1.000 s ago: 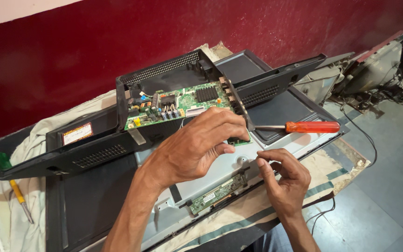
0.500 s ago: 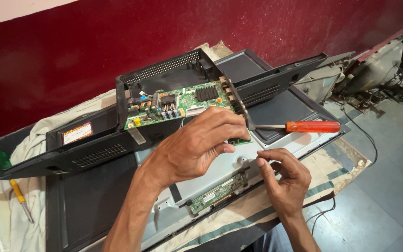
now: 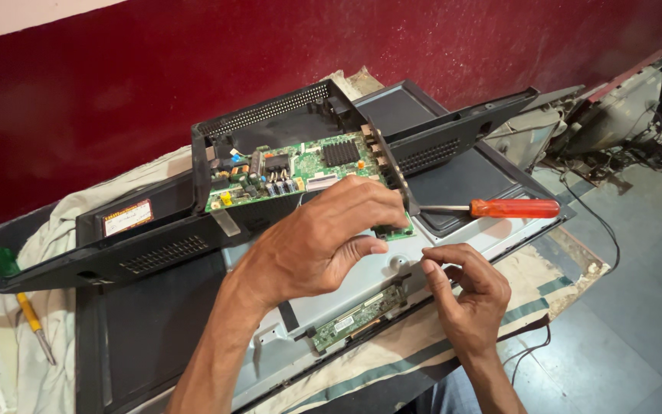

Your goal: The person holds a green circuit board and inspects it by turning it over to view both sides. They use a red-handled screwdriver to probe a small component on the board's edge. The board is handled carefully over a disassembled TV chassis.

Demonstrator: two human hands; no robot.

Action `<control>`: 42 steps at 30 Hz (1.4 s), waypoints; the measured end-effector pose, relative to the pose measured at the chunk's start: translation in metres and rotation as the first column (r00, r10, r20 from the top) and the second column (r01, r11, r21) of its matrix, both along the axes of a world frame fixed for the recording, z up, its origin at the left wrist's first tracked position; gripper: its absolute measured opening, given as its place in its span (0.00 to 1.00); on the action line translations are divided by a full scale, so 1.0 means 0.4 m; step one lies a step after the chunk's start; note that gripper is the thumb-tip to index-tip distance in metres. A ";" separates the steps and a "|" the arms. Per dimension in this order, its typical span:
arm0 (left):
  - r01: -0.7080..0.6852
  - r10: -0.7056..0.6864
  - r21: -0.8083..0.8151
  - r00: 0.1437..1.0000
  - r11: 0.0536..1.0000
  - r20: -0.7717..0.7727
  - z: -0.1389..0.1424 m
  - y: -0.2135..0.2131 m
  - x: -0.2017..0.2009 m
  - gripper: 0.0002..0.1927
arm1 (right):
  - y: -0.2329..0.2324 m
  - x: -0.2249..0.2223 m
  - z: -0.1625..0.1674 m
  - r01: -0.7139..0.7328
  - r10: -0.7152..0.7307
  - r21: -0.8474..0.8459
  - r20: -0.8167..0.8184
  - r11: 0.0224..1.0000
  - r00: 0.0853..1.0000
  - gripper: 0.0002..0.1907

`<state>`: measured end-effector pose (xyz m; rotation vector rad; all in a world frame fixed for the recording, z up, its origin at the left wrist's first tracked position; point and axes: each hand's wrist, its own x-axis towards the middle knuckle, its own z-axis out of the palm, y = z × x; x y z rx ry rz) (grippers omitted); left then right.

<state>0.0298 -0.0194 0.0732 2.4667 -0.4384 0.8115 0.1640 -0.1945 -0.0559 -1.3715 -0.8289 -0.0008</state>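
While I look down through the head camera, I see my left hand (image 3: pixel 323 241) curled over the near edge of the green printed circuit board (image 3: pixel 300 172), fingers bent and thumb tucked toward them; it rests on the board's lower right corner, but I cannot tell whether it truly grips anything. That board sits inside the black plastic rear cover (image 3: pixel 270 146), which is tipped up at an angle with its vented edge toward the dark red wall (image 3: pixel 193 69).

My right hand (image 3: pixel 465 295) hovers just beside the left, over the grey metal back plate (image 3: pixel 362 284) of the flat screen. Its thumb and forefinger are pinched close together; whatever lies between them is too small to make out.

Near the front edge of the plate lies a narrow green strip board (image 3: pixel 358 316). Beyond my right hand an orange-handled screwdriver (image 3: pixel 499 208) rests on the panel, apart from both hands. Far off to the left, on the pale cloth (image 3: pixel 55 230), lies a second screwdriver with a green and yellow handle (image 3: pixel 21 303).
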 end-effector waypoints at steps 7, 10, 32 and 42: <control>0.002 -0.003 -0.009 1.000 1.000 -0.020 0.003 -0.002 -0.006 0.16 | -0.005 0.005 -0.006 0.000 0.000 0.003 0.028 1.000 1.000 0.06; 0.018 -0.019 -0.017 1.000 1.000 -0.012 0.001 -0.003 -0.001 0.16 | -0.006 0.008 -0.009 -0.036 0.034 0.053 0.027 0.998 0.999 0.06; -0.202 0.094 0.403 0.958 0.893 0.273 -0.145 -0.002 0.022 0.12 | -0.004 0.062 -0.020 -0.235 0.234 -0.003 0.130 0.972 0.964 0.10; -0.230 0.129 0.325 0.944 0.918 0.304 -0.167 0.005 0.017 0.16 | -0.006 0.058 -0.042 -0.005 -0.006 -0.119 -0.095 0.993 0.995 0.07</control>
